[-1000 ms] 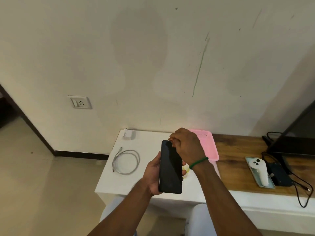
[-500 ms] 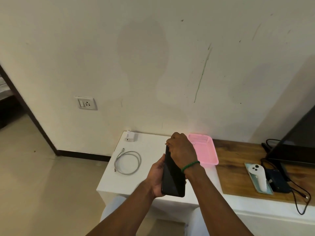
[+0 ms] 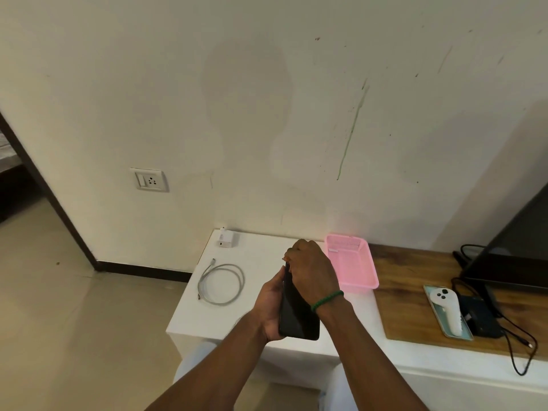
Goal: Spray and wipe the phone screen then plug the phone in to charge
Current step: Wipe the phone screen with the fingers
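My left hand (image 3: 271,307) grips a black phone (image 3: 298,318) from the left and holds it upright above the white table (image 3: 258,262), its dark screen facing right. My right hand (image 3: 311,274), a green band at its wrist, lies curled over the phone's upper half with the fingertips at its top edge. Whatever is under the palm is hidden. A coiled white cable (image 3: 221,284) lies on the table to the left, and a white charger plug (image 3: 226,239) sits at the back by the wall. A wall socket (image 3: 149,180) is up on the left.
A pink plastic basket (image 3: 360,280) stands just right of my hands. Further right a wooden top (image 3: 409,307) carries a white controller (image 3: 447,310) on a tray, a black box with cables (image 3: 482,318) and a dark screen (image 3: 516,250). Open floor lies left of the table.
My right hand slid from the phone's top right corner onto its upper screen. The phone turned more edge-on to me and both hands sank slightly.
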